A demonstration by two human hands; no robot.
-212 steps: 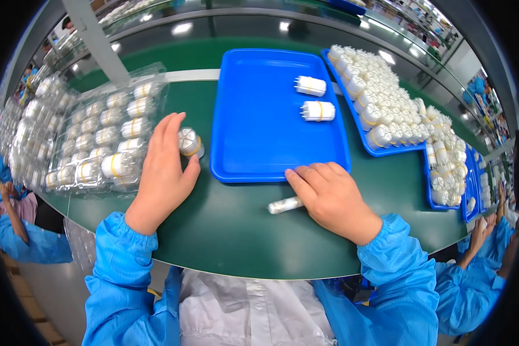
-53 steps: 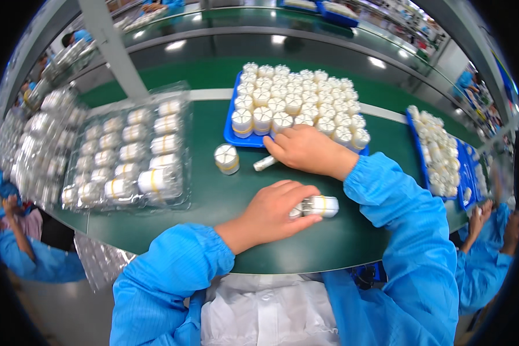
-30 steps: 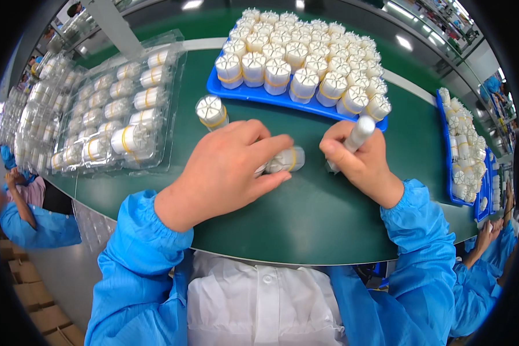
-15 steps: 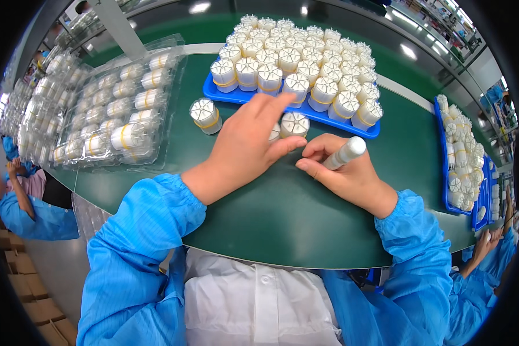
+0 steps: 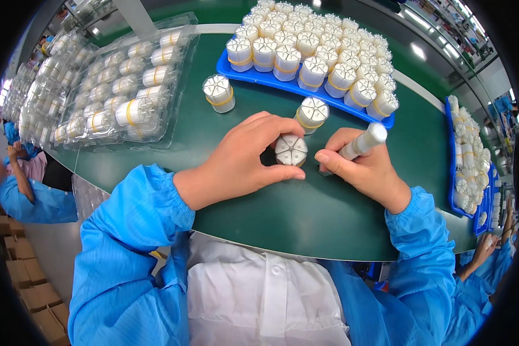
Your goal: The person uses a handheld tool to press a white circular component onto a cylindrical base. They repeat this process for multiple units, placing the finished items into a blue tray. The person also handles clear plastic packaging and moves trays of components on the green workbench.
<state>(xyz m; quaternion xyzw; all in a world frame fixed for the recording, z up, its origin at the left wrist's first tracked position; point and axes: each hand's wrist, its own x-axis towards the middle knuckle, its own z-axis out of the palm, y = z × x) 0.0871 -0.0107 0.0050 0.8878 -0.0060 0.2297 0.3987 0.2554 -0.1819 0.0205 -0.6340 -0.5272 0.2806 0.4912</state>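
My left hand (image 5: 236, 157) is curled round a short white cylindrical bundle (image 5: 291, 151), its thumb and fingers on either side. The bundle's round top is divided into wedge-shaped segments. Just to the right, my right hand (image 5: 366, 168) grips a white, thick pen-shaped tool (image 5: 364, 142), whose rounded end points up and away. The tool's lower end is hidden by the fingers. Beyond my hands, a similar bundle (image 5: 312, 113) with a yellow band stands upright on the green table (image 5: 282, 222). Another banded bundle (image 5: 218, 94) stands farther left.
A blue tray (image 5: 259, 76) packed with upright bundles lies at the far side. To the left are stacked clear plastic trays (image 5: 176, 98) of bundles lying sideways. More filled blue trays (image 5: 451, 173) sit at right. Co-workers in blue sleeves (image 5: 37, 199) are at both sides.
My left hand has come back from beside the blue tray and closed round a bundle. The right hand keeps its hold on the pen-shaped tool. The whole view has shifted slightly.
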